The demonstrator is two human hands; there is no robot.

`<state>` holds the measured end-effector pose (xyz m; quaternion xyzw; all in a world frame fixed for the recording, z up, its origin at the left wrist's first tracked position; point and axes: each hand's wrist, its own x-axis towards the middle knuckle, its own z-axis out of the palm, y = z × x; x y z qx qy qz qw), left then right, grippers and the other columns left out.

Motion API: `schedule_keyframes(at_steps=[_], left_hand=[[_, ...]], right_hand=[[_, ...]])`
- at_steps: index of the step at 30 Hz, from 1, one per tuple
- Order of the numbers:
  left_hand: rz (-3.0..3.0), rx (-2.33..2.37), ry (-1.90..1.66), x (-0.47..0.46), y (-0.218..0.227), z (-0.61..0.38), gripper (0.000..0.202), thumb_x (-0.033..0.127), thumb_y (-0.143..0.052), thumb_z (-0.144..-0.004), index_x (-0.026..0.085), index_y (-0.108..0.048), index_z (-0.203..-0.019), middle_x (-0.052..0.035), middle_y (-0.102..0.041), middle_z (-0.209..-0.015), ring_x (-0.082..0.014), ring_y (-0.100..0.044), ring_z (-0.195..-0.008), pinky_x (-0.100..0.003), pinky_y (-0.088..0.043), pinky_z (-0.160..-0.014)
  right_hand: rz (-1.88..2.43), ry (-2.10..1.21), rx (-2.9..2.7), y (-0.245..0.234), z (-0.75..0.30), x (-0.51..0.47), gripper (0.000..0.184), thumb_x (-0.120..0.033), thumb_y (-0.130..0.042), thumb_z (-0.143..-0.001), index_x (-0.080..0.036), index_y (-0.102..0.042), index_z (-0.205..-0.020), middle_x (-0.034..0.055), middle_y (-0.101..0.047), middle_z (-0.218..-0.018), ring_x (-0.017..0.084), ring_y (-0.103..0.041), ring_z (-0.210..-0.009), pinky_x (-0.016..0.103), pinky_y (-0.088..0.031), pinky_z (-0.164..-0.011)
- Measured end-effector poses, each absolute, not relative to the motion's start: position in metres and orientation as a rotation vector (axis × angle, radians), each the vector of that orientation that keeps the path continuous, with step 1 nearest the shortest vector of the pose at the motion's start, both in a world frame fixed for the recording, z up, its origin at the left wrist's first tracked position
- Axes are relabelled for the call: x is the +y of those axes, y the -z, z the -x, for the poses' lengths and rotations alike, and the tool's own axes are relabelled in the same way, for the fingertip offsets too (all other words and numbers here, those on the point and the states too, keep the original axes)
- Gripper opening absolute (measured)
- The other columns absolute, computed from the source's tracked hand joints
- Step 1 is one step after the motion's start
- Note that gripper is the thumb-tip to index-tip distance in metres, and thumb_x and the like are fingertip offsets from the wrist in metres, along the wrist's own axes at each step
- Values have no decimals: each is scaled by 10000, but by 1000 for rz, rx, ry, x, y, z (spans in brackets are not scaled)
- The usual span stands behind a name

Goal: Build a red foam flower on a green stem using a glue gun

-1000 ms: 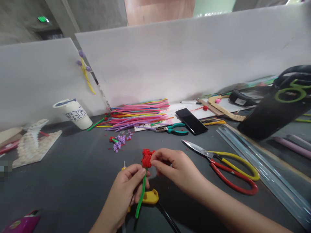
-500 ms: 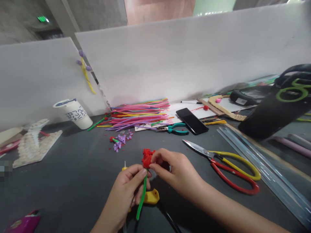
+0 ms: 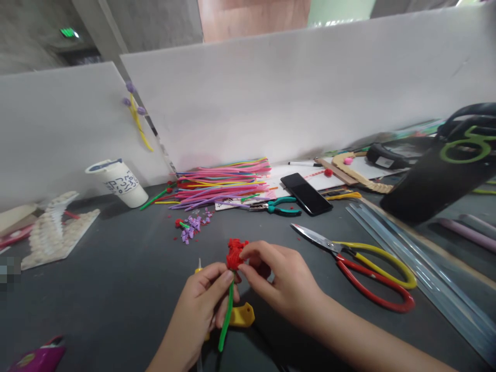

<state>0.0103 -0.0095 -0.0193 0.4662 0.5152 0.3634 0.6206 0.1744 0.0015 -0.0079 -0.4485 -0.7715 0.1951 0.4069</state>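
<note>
A small flower with a red coiled head (image 3: 233, 252) and a green stem (image 3: 226, 321) stands upright between my hands, low in the middle of the view. My left hand (image 3: 197, 315) pinches the stem just under the head. My right hand (image 3: 281, 281) has its fingertips closed on the right side of the red head. A yellow glue gun (image 3: 241, 316) lies on the dark table (image 3: 116, 289) under my hands, mostly hidden by them.
Scissors with red and yellow handles (image 3: 362, 266) lie to the right. Behind are a pile of coloured pipe cleaners (image 3: 220, 186), teal pliers (image 3: 279, 205), a black phone (image 3: 306, 193), purple scraps (image 3: 191, 227), a paper cup (image 3: 116, 182) and clear glue sticks (image 3: 418, 268).
My right hand's fingers have shifted slightly down and around the red head. The flower and my left hand stay almost where they were.
</note>
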Motion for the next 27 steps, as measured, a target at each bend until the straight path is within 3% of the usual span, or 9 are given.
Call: schedule_keyframes(at_steps=[8, 18, 27], left_hand=[[-1189, 1190, -882, -11, 18, -8, 335, 411, -532, -865, 167, -599, -646, 79, -398, -375, -39, -283, -335, -173, -236, -400], [-1479, 1340, -960, -16, 15, -8, 244, 373, -545, -854, 194, -650, -725, 31, -552, -578, -76, -435, -414, -189, -353, -433], [-1317, 1267, -1005, -15, 15, -9, 270, 417, -590, -822, 174, -681, -746, 67, -451, -452, -61, -371, -372, -174, -305, -407]], right_hand=[[1055, -400, -1967, 12, -173, -1, 62, -199, -522, -871, -198, -583, -882, -20, -623, -658, 90, -509, -517, 184, -359, -507], [1038, -391, -1940, 14, -172, -4, 46, -171, -541, -859, -176, -586, -850, -20, -603, -642, 89, -511, -525, 183, -357, -504], [971, -483, -1875, 12, -172, -5, 81, -152, -541, -842, -192, -566, -909, -37, -589, -639, 83, -518, -520, 188, -396, -519]])
